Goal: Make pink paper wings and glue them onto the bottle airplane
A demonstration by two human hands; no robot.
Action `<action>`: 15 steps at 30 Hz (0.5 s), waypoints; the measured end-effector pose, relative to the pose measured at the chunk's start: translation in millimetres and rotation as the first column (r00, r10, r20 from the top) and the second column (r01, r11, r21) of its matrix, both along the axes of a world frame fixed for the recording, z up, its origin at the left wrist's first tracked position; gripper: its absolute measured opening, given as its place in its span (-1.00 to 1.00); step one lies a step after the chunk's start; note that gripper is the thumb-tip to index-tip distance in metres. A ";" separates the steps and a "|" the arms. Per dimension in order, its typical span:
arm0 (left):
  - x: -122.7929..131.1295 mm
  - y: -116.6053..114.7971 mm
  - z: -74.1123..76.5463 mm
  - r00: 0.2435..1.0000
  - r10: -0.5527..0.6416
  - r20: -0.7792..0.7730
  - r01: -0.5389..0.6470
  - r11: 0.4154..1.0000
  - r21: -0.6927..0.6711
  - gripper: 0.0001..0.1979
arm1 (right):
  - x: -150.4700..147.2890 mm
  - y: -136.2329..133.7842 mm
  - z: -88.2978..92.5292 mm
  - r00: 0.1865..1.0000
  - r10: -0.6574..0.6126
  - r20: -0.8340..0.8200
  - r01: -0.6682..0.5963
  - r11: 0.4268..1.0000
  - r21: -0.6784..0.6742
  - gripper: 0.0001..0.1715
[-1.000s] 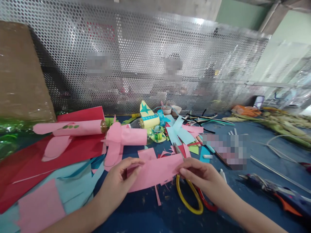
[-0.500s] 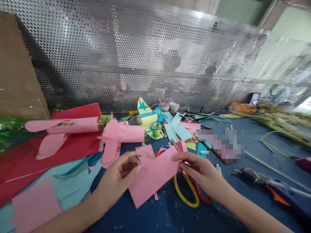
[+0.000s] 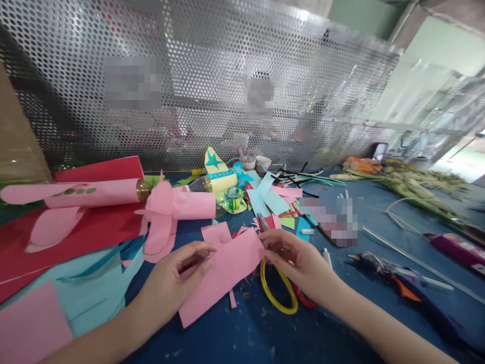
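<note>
A pink paper piece with straight edges slants above the blue tabletop between my hands. My right hand pinches its right end between thumb and fingers. At its left side, my left hand has curled fingers, with the thumb lying over the paper; its grip there is partly hidden. Below my right hand lie scissors with one yellow and one red handle loop, blades pointing away. Another pink scrap rests just behind the paper. Pink paper-covered toy planes lie to the left.
Red sheets and light blue paper cover the left side. A yellow and blue bottle craft and light blue strips lie behind. To the right are a glue gun and dried husks. A perforated metal screen stands at the back.
The view has turned slightly right, so most things sit further left. The pink paper has slid left under my left hand, whose thumb now overlaps it more. My right hand keeps its pinch.
</note>
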State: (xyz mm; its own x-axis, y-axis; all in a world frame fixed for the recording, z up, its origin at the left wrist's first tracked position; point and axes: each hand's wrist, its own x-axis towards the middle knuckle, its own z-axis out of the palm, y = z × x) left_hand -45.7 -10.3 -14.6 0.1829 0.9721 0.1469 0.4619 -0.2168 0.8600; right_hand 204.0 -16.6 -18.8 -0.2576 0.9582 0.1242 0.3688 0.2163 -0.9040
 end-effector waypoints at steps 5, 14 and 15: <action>-4.0 3.0 -6.8 0.996 0.027 -0.088 -0.019 0.996 0.089 -0.78 | 21.8 10.5 14.8 0.952 -0.239 0.192 0.198 0.957 0.213 -0.84; -7.4 5.6 -11.9 0.975 0.066 -0.211 -0.046 0.994 0.095 -0.72 | 33.3 17.8 16.4 0.812 -0.099 0.575 0.056 0.994 0.092 -0.89; -7.0 5.7 -11.6 0.973 0.071 -0.219 -0.051 0.994 0.098 -0.72 | 31.0 16.4 17.1 0.808 -0.083 0.583 0.041 0.996 0.085 -0.91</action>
State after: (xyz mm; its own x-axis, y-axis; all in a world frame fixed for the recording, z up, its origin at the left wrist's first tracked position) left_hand -52.7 -4.6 -26.2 0.1616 0.9669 0.1975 0.6540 -0.2548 0.7123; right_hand 235.0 -0.2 -1.7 -0.2419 0.9698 0.0314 0.8379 0.2251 -0.4972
